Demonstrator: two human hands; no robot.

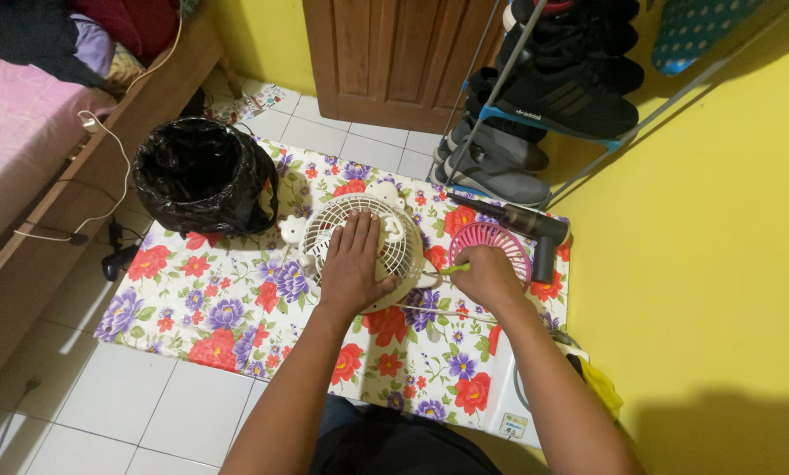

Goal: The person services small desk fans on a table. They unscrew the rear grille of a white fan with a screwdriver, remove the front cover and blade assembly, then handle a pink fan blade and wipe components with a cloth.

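My left hand [352, 264] lies flat on the white fan grille [364, 251], fingers [359, 230] spread and pressing down on its ribs. My right hand [487, 274] is closed around a green-handled tool [454, 269], probably a screwdriver, its tip pointing at the grille's right edge; the fingers of that hand are curled tight on the handle. The grille sits on the flowered mat [236, 308] spread over the tiled floor, roughly at its middle.

I judge the step in hand to be working on a fastening at the rim of the white grille, steadied from above. The next move seems to call for keeping the tool's tip seated while the left hand holds the grille from turning; the fastening itself I cannot make out.

Counting outward: two round grilles, one white and one pink [493, 246], the pink one just behind my right hand; one dark pistol-shaped tool [526, 227] beside it; one bin lined with a black bag [203, 176] at the mat's far left corner; one shoe rack [552, 97] against the yellow wall.
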